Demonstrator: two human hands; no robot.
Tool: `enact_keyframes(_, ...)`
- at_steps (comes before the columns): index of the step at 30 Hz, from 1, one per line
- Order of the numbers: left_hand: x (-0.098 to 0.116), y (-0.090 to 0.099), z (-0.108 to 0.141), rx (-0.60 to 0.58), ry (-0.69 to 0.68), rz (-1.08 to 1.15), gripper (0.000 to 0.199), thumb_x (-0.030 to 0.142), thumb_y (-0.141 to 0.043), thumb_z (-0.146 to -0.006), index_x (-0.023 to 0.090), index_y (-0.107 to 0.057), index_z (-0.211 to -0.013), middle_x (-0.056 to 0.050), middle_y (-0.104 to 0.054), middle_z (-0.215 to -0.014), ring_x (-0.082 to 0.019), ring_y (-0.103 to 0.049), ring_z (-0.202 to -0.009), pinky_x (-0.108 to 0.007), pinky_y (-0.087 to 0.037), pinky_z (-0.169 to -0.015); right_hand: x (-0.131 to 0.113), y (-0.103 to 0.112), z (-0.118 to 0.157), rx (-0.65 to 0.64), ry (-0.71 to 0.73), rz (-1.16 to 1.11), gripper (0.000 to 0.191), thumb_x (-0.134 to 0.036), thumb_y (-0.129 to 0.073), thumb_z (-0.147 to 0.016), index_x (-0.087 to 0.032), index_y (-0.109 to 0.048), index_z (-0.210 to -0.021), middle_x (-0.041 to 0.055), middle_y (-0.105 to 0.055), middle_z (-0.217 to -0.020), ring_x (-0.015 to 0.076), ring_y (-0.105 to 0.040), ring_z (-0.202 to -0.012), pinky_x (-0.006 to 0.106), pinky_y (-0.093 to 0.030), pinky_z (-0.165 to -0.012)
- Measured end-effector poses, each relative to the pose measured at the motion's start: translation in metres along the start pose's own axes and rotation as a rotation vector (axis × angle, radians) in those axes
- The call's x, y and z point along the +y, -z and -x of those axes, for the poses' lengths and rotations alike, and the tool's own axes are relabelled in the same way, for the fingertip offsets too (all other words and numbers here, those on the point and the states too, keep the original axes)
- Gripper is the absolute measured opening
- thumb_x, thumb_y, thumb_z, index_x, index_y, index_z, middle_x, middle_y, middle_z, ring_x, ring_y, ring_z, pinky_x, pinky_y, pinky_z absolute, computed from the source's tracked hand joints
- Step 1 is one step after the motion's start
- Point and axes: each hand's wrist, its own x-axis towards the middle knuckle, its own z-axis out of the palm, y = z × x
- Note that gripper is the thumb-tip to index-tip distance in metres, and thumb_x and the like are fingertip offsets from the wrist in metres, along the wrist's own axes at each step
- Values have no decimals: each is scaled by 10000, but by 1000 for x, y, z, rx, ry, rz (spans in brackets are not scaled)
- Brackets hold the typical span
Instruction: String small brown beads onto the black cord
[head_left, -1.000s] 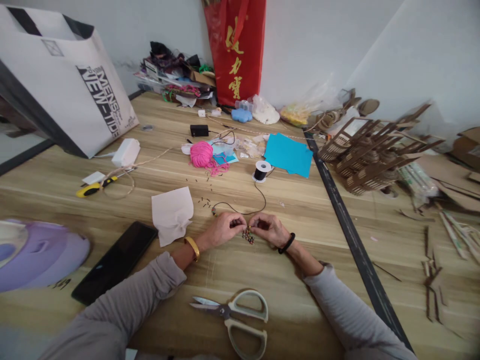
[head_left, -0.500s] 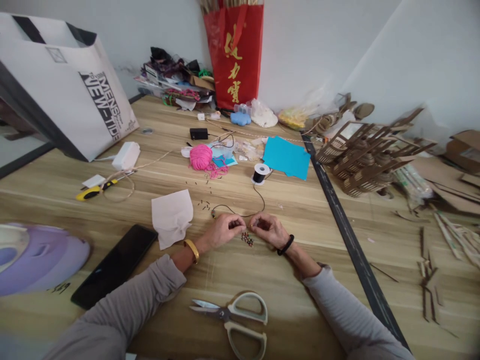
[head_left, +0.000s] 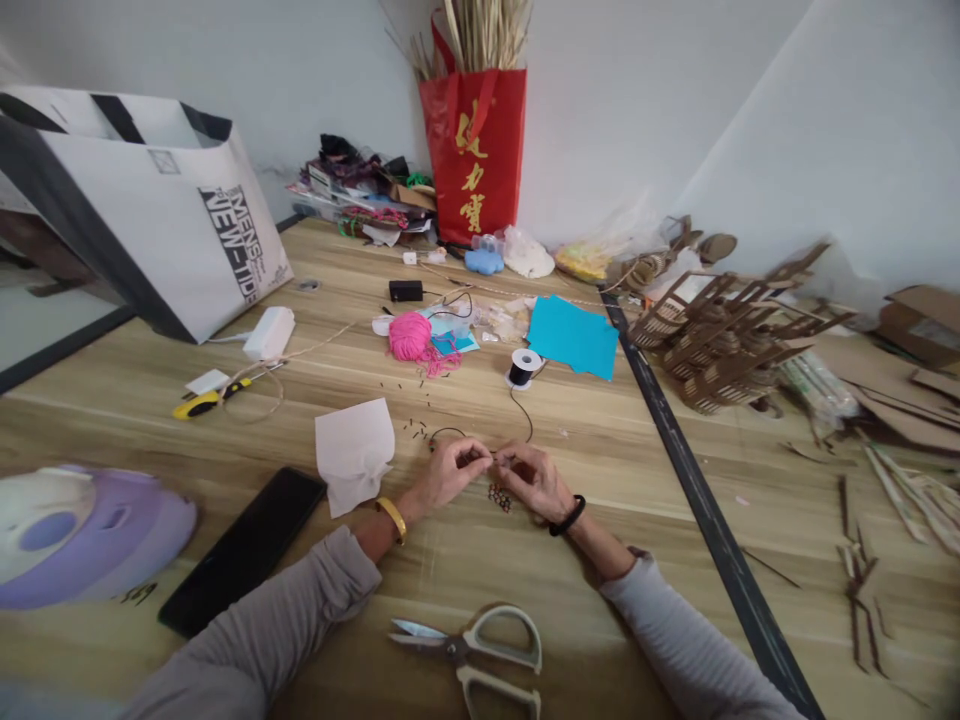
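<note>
My left hand [head_left: 451, 473] is closed in a pinch on a thin black cord [head_left: 447, 430], which curves out behind its fingers. Close against it, my right hand [head_left: 536, 478] pinches something too small to name; the fingertips of both hands nearly meet. Just below the right fingers lies a small cluster of dark and reddish beads [head_left: 499, 498]. The cord also runs from a white spool [head_left: 523, 368] wound with black, beyond the hands. Short dark bits [head_left: 415, 430] are scattered left of the spool. Scissors [head_left: 469, 648] with pale handles lie nearer me, blades apart.
A white paper sheet [head_left: 355, 450], black phone [head_left: 244, 550] and purple-white device [head_left: 97, 535] are on the left, with a yellow cutter [head_left: 201, 403] beyond. Pink yarn [head_left: 409, 337] and blue sheets [head_left: 574, 337] sit farther back. Brown woven baskets [head_left: 712, 350] stand right; bags [head_left: 476, 160] line the wall.
The view has tilted up slightly, so everything sits lower in the picture. My fingertips have come closer together, the right hand moving slightly towards the left. The cord loop beside my left hand looks shorter.
</note>
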Motion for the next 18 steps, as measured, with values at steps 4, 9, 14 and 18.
enact_keyframes(4, 2, 1, 0, -14, 10, 13, 139, 241, -587, -793, 118, -646, -764, -13, -625, -679, -107, -519, -620, -213, -417, -582, -3, -2, -1, 42, 22, -25, 266, -420, -600, -857, -157, -639, -877, 48, -614, -802, 132, -569, -669, 229, -445, -573)
enact_keyframes(9, 5, 4, 0, -26, 26, 21, 147, 246, -583, -802, 116, -638, -761, -7, -598, -648, -107, -512, -615, -215, -416, -579, -2, -4, -2, 59, 35, -60, 268, -432, -596, -866, -168, -639, -861, 53, -617, -820, 129, -574, -681, 226, -463, -574)
enact_keyframes(14, 7, 6, 0, -82, 44, 69, 134, 237, -577, -804, 117, -626, -768, 4, -579, -638, -98, -497, -605, -213, -410, -582, -1, -3, -2, 63, 71, -52, 279, -443, -576, -879, -173, -643, -848, 62, -625, -818, 153, -590, -737, 245, -475, -605)
enact_keyframes(18, 5, 6, 1, -106, 33, 67, 153, 256, -584, -810, 113, -630, -778, 1, -582, -638, -100, -501, -607, -213, -408, -576, -3, -2, 0, 50, 88, -19, 304, -459, -542, -897, -177, -637, -840, 62, -624, -813, 152, -582, -729, 254, -470, -618)
